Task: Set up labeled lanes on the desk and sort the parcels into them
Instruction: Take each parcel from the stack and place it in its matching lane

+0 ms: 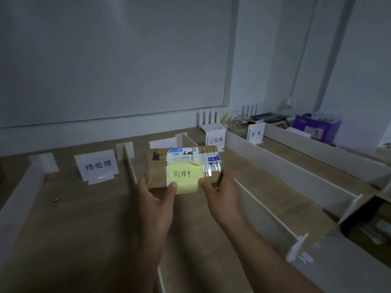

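A brown cardboard parcel [157,166] with a white shipping label and a yellow sticky note [184,176] reading 处理中 is held above the second lane. My left hand [155,196] grips its near left edge, thumb on the note. My right hand [220,188] grips its near right edge. White divider boards [277,216] split the wooden desk [95,218] into lanes. White sign cards stand at the far ends: 待处理 [97,166], 已完成 [215,140] and 异常 [256,133]. The parcel hides most of a fourth card [161,143] behind it.
A small metal ring [56,201] lies in the left lane. At the back right are a purple box [316,127], books and loose wires [233,121]. An open dark box [368,220] stands at the right edge. A white bracket [298,247] ends one divider.
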Demonstrator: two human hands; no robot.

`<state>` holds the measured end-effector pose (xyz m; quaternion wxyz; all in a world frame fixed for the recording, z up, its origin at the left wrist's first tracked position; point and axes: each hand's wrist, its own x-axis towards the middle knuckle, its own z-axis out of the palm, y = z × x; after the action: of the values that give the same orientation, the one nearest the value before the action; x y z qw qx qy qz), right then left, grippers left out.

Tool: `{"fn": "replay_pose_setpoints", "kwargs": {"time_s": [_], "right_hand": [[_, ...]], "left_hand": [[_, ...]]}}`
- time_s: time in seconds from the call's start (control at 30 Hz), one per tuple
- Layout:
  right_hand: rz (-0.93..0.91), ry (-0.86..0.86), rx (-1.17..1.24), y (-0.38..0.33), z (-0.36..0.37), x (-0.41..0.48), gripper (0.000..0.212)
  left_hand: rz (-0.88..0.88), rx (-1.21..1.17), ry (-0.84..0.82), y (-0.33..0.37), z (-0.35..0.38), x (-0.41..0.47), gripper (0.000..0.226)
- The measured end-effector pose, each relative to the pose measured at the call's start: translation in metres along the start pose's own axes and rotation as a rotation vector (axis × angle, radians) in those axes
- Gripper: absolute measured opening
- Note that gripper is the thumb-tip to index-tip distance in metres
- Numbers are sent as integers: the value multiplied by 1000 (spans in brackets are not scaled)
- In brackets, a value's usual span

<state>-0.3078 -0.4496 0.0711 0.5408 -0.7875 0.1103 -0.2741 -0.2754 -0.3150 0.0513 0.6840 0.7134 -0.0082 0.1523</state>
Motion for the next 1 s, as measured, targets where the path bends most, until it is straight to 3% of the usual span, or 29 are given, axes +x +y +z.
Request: {"fn": "replay_pose_setpoints", "kwargs": {"time_s": [0.2, 0.37, 0.5, 0.63, 0.77, 1.0], "right_hand": [[41, -89, -16, 47, 19, 68, 27], [150, -190, -43, 96, 47, 109, 45], [206, -302, -89, 133, 72, 143, 33], [251, -391, -106, 168, 104, 172, 42], [324, -508, -172, 194, 128, 194, 30], [293, -553, -244, 208, 188, 254, 35]], "left_hand": [[-76, 92, 76, -43, 46, 54, 65], [-198, 291, 133, -75, 71, 82, 84], [-268, 325, 175, -102, 84, 101, 72], [-404, 345, 185, -122, 96, 126, 95], [-481, 368, 188, -150, 106, 147, 82], [-510, 325, 198, -182, 103, 221, 79]]}}
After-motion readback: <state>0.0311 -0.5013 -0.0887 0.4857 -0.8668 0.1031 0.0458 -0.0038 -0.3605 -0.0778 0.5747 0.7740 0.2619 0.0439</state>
